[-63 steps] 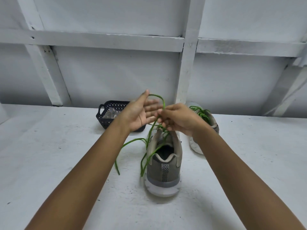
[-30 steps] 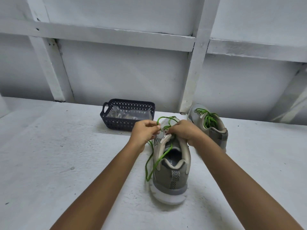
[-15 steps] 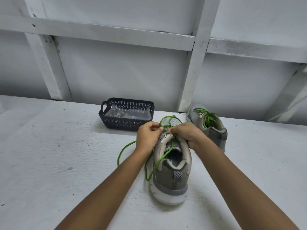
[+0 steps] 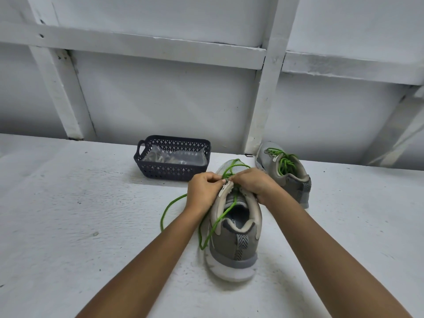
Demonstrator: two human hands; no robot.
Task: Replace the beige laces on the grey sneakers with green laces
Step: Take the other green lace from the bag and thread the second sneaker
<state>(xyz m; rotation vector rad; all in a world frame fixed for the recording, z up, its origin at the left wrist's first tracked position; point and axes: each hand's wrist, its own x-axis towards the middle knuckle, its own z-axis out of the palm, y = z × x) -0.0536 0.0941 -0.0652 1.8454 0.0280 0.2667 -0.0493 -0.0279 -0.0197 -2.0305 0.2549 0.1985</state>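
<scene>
Pinched the green lace [image 4: 171, 206] at the top eyelets of the near sneaker [image 4: 234, 249] with left hand [image 4: 203, 191] and right hand [image 4: 253, 183], fingers of both curled tight, fingertips meeting. Judged the lace light, soft and limp, so best gripped close to its tip. Found the sneaker upright mid-tabletop [image 4: 68, 226], long axis running near edge to far edge, heel nearest, toe toward the far edge.

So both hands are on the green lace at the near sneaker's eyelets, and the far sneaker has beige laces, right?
No: the head view shows the far sneaker laced in green, not beige. The rest stands: left hand and right hand both pinch the green lace at the eyelets of the near sneaker.
</scene>
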